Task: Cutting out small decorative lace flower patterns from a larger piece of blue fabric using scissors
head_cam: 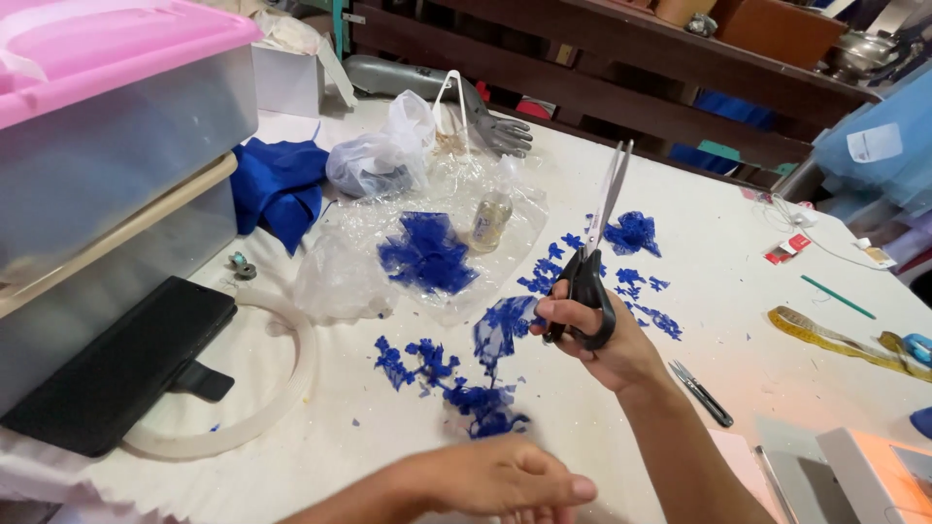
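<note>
Right hand (602, 340) grips scissors (594, 262), blades shut, tips up, off blue lace scraps (485, 398). Left hand (495, 477) blurred, grip unclear.

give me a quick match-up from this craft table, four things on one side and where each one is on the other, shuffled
1 scissors
2 measuring tape
3 embroidery hoop
4 small bottle

a on the clear plastic sheet
b far right of the table
c in the right hand
d partly under the black case

Pairs: 1-c, 2-b, 3-d, 4-a
</note>
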